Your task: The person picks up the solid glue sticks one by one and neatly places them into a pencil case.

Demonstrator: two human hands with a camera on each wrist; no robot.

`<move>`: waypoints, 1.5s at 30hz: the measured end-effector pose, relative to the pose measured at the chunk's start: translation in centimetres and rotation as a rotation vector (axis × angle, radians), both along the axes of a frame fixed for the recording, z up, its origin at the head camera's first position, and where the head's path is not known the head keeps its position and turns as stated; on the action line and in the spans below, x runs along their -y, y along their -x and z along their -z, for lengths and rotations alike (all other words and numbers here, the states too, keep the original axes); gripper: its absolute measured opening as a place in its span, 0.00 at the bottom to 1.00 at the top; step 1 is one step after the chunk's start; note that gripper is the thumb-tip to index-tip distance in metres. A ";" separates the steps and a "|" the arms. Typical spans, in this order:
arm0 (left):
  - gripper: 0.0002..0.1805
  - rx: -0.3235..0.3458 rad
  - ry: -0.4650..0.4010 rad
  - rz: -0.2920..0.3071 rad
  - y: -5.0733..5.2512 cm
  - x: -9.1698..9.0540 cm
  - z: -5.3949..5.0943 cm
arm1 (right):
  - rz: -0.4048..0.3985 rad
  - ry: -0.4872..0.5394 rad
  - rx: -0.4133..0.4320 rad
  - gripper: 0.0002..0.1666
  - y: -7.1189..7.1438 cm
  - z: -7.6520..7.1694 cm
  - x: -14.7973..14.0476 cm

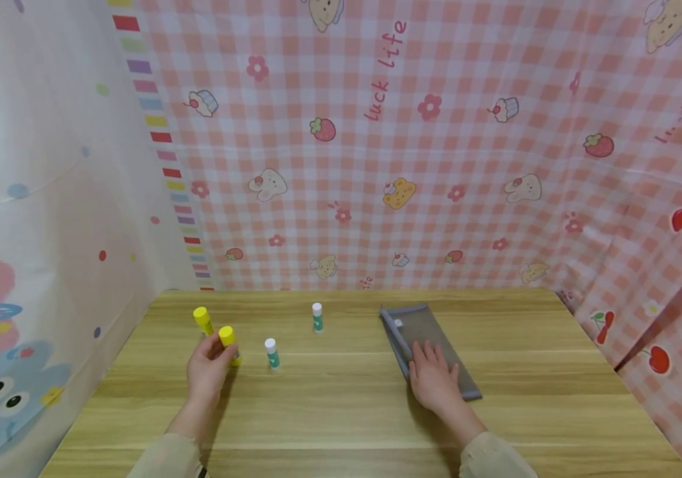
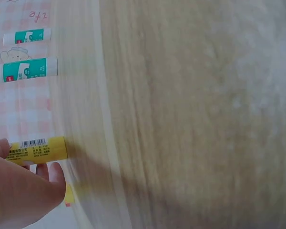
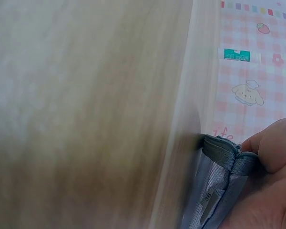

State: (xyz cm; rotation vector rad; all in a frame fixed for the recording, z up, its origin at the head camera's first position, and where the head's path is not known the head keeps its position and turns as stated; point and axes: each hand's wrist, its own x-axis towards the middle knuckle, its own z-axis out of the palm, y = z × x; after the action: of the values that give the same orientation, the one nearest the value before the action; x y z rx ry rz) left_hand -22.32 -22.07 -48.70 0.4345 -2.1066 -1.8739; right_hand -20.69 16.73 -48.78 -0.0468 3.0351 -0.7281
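Thumb and fingers of the left hand pinch an upright yellow glue stick at the table's left; another yellow stick stands just beyond. Fingers extended, the right hand rests on a grey mesh pouch. Between them, well apart, stand a nearer white-capped glue stick and a farther one.

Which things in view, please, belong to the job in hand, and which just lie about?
Job, apparently:
yellow stick, pinched by the left hand
mesh pouch, under the right hand

Not held, perhaps just about:
second yellow stick
two white-capped sticks
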 end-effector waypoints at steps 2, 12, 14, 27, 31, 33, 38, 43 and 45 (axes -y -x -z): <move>0.24 0.001 0.011 0.002 0.0 0.0 0.0 | -0.001 0.000 -0.003 0.28 0.0 0.0 0.0; 0.21 -0.046 0.006 -0.033 0.4 0.1 0.5 | -0.002 0.010 0.007 0.28 -0.1 0.0 0.1; 0.21 -0.049 0.003 -0.040 0.4 0.2 0.5 | -0.005 0.013 0.012 0.28 -0.1 0.0 0.1; 0.23 -0.056 -0.138 0.019 -0.2 0.3 0.0 | -0.010 0.024 0.016 0.28 0.0 -0.1 0.2; 0.23 -0.073 -0.182 0.029 -0.4 0.1 -0.5 | -0.004 0.026 0.014 0.28 0.0 -0.1 0.2; 0.24 -0.079 -0.206 0.026 -0.6 0.0 -0.8 | -0.003 0.025 0.012 0.28 0.0 0.0 0.2; 0.22 -0.099 -0.255 0.027 -1.0 -0.1 -1.6 | -0.004 0.026 0.007 0.28 -0.1 -0.1 0.2; 0.18 -0.124 -0.280 0.033 -1.4 -0.2 -2.2 | -0.005 0.026 0.007 0.28 -0.1 -0.1 0.3; 0.17 -0.123 -0.273 0.039 -1.5 -0.2 -2.5 | -0.004 0.025 0.007 0.28 -0.1 -0.1 0.3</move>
State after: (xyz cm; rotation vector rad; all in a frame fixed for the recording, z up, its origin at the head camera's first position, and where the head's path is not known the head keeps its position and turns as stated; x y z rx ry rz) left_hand -20.79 -21.86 -46.18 0.3279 -1.8003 -2.1622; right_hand -20.59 16.43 -48.70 -0.0508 3.0188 -0.7636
